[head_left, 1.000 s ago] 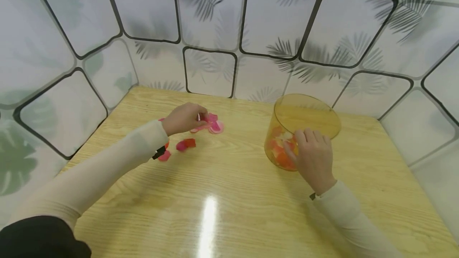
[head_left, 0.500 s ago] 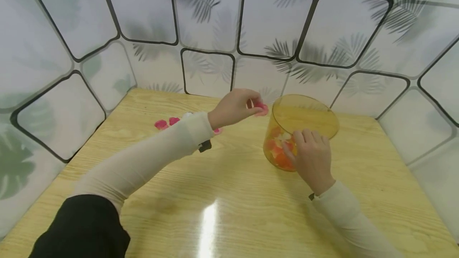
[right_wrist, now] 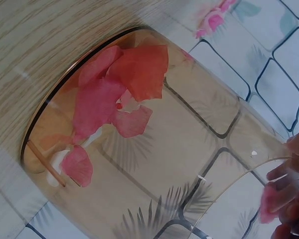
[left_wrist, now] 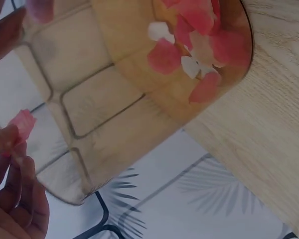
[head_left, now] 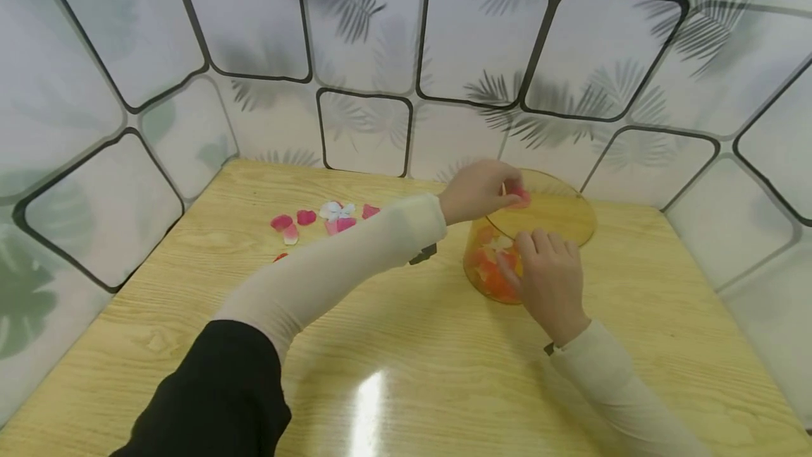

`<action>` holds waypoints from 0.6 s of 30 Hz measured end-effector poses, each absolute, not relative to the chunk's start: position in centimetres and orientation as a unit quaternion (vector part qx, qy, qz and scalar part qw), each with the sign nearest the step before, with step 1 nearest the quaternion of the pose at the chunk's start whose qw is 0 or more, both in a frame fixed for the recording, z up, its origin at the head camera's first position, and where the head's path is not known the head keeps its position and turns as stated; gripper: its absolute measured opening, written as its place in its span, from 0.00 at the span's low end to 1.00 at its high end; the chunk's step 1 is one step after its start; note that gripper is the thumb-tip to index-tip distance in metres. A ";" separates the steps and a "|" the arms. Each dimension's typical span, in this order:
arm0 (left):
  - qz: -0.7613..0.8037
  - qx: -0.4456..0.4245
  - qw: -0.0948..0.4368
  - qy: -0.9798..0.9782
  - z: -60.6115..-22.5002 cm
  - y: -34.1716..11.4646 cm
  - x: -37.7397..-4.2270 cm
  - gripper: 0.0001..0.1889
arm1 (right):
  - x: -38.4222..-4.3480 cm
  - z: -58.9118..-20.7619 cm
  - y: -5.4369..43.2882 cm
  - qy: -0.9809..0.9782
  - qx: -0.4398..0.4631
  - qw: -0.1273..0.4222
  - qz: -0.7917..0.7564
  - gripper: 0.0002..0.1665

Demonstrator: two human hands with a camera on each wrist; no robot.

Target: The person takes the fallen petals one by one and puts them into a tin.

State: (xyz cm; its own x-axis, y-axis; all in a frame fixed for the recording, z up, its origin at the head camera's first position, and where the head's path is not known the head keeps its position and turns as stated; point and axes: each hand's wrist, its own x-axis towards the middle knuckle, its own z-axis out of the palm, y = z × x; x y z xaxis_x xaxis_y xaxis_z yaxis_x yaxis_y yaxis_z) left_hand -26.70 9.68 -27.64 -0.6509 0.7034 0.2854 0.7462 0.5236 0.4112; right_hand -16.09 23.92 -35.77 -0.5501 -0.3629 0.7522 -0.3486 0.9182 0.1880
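A see-through amber jar stands on the table with its mouth up. Pink, red-orange and white flower petals lie in its bottom. My right hand grips the jar's near side at the rim, fingers curled over the edge and thumb against the outside. Over the jar's mouth is my left hand, pinching a pink flower petal between thumb and fingers. Loose pink and white petals lie on the table to the left; my left sleeve hides part of that area.
The light wood table runs back to a white wall covering with dark outlined shapes and leaf prints. More of that covering rises on the left and right sides. A dark strap shows at my left wrist.
My left hand has picked up a pink petal from the scattered ones at left and carried it right, to above the jar's mouth. My right hand stays on the jar.
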 end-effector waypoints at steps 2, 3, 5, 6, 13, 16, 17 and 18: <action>-0.226 -0.424 0.047 -0.876 -28.0 10.3 -26.9 0.09 | -16.1 -35.8 23.9 -0.880 0.202 0.430 -0.008 0.19; -0.210 -0.427 0.051 -0.878 -28.1 10.6 -27.1 0.09 | -16.1 -35.8 23.9 -0.880 0.202 0.430 -0.007 0.20; -0.177 -0.428 0.056 -0.884 -28.4 11.0 -27.4 0.09 | -16.1 -35.8 23.9 -0.880 0.201 0.430 -0.008 0.20; -0.162 -0.427 0.058 -0.888 -28.6 11.2 -27.5 0.10 | -16.2 -35.9 23.9 -0.881 0.201 0.429 -0.010 0.19; -0.139 -0.424 0.079 -0.891 -28.7 11.5 -27.7 0.15 | -16.1 -35.9 23.9 -0.882 0.200 0.427 -0.015 0.20; -0.164 -0.420 0.092 -0.888 -28.5 10.8 -27.1 0.14 | -16.1 -35.9 24.0 -0.882 0.199 0.426 -0.017 0.21; -0.172 -0.418 0.096 -0.887 -28.4 10.4 -26.9 0.14 | -16.1 -36.0 24.0 -0.883 0.199 0.425 -0.019 0.20; -0.178 -0.416 0.101 -0.886 -28.4 9.9 -26.6 0.14 | -16.1 -36.0 24.0 -0.883 0.199 0.424 -0.018 0.20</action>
State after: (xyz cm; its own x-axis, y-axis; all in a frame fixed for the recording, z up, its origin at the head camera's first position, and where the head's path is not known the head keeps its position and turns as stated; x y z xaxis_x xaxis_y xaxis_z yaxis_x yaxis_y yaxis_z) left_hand -26.63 9.92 -28.37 -0.6325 0.7019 0.3274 0.7739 0.5900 0.2302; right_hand -16.10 23.99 -35.97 -0.5616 -0.3670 0.7416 -0.3359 0.9202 0.2010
